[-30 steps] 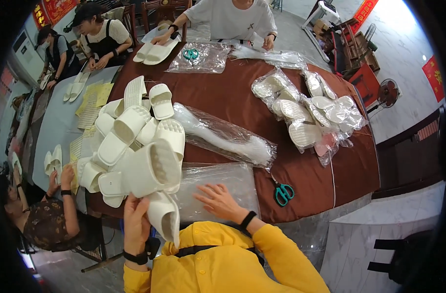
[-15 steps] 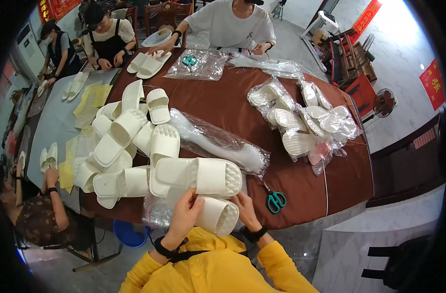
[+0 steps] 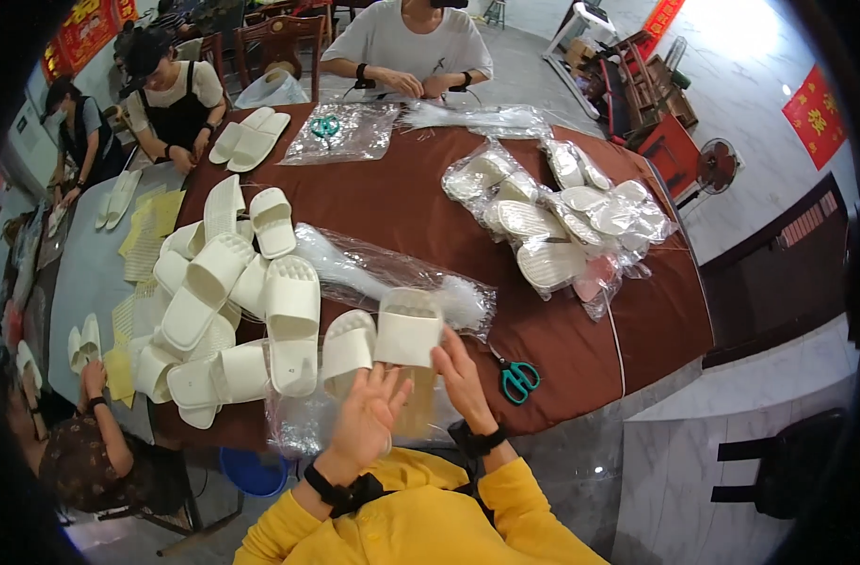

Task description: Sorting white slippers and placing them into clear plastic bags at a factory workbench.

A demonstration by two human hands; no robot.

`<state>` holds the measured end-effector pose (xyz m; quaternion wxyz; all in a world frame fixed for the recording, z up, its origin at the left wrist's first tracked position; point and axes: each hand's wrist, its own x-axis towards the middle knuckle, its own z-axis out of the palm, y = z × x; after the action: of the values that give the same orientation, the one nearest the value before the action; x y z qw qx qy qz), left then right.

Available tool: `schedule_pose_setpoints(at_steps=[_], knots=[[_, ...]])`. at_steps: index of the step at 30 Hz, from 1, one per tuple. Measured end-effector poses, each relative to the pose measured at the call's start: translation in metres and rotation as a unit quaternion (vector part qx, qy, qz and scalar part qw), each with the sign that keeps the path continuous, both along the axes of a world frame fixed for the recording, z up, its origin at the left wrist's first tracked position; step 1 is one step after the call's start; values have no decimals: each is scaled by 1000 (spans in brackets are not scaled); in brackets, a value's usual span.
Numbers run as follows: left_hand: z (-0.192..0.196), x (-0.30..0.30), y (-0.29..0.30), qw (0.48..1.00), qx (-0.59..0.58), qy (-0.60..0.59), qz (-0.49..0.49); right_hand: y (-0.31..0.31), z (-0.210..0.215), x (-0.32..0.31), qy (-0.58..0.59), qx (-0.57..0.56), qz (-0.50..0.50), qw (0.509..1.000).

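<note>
In front of me a cream slipper point(image 3: 408, 330) stands toe away, its heel end blurred. My right hand point(image 3: 462, 381) is closed on that slipper's right edge. A second cream slipper point(image 3: 348, 350) is just left of it, its lower part hidden behind my left hand point(image 3: 366, 419). My left hand is open, palm up, its fingers stretched toward the two slippers; the fingertips are at their lower edges, and I cannot tell whether they touch. Close on the left lies a heap of similar slippers point(image 3: 218, 273). Below my hands is a clear plastic bag point(image 3: 293, 414), partly covered.
Green-handled scissors point(image 3: 519, 380) lie right of my hand on the brown tablecloth point(image 3: 599, 367). A bag of white ties point(image 3: 401, 281) lies ahead, bagged slippers point(image 3: 552, 217) far right. A person in white point(image 3: 411, 47) sits opposite; others work at left. A blue bucket point(image 3: 254, 471) stands below.
The slipper pair has turned from lying sideways to toes pointing away. My left hand has loosened from its grip and opened. The person opposite has drawn both hands together.
</note>
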<state>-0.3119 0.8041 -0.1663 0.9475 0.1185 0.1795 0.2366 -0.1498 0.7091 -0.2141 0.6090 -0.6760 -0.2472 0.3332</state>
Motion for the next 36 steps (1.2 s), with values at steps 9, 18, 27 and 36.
schedule_pose_setpoints(at_steps=[9, 18, 27, 36], knots=[[-99, -62, 34, 847, 371, 327, -197, -42, -68, 84, -19, 49, -279, 959], [-82, -81, 48, 420, 778, 461, 76, -10, -88, 118, -56, -93, -184, 977], [-111, -93, 96, 343, 781, 521, -20, -56, -82, 134, -3, 20, -345, 939], [-114, -108, 117, 313, 787, 531, -11, -182, 1, 195, 127, 431, -404, 797]])
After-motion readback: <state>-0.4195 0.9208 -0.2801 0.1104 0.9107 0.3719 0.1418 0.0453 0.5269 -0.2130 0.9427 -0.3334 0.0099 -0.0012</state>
